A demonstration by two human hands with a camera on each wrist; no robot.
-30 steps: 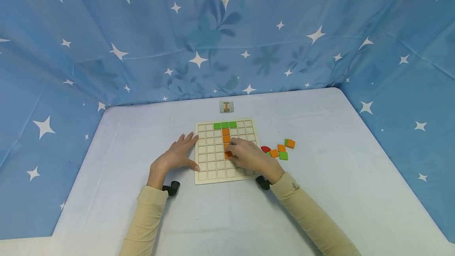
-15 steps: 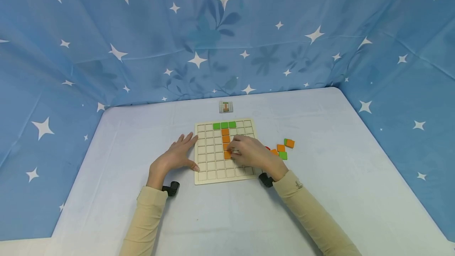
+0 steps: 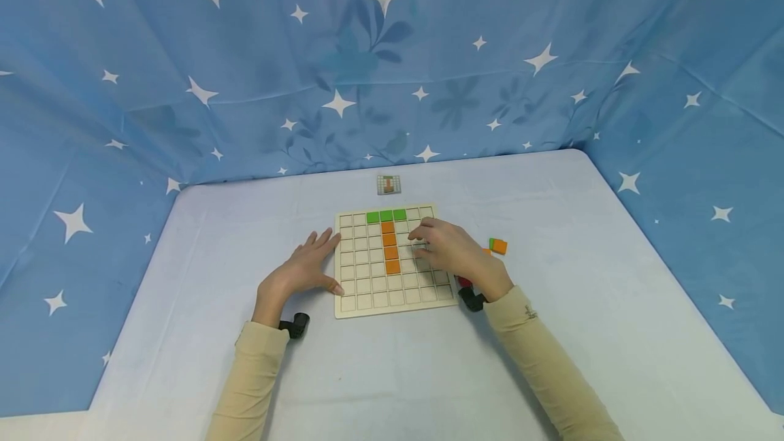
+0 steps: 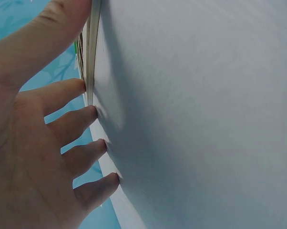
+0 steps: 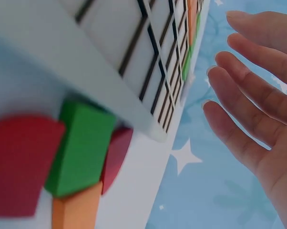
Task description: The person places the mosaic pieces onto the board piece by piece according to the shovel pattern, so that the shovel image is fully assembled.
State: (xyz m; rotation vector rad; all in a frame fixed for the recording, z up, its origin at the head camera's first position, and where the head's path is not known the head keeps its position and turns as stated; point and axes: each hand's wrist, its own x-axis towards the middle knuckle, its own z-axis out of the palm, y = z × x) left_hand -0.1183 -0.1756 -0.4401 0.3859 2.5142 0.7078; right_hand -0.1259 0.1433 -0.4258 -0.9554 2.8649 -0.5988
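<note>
A pale grid board (image 3: 363, 285) lies on the table. Three green square tiles (image 3: 386, 216) form a row along its top, and several orange square tiles (image 3: 390, 252) run down in a column from the middle one. My left hand (image 3: 303, 266) is spread at the board's left edge; in the left wrist view the thumb and a fingertip (image 4: 79, 86) meet that edge. Over the right part of the board hovers my right hand (image 3: 450, 247), its fingers loosely bent. Nothing sits between those fingers (image 5: 248, 90) in the right wrist view.
Loose pieces lie right of the board, partly behind the right hand: red curved pieces (image 5: 22, 164), a green block (image 5: 84, 148), an orange block (image 5: 76, 210) and an orange tile (image 3: 499, 246). A small pattern card (image 3: 388, 185) lies beyond the board. A blue starred curtain (image 3: 275, 53) surrounds the table.
My right hand has let go at the lowest orange tile, lifted and moved right, uncovering the orange column. It now hides more of the loose pieces. The left hand has stayed in place.
</note>
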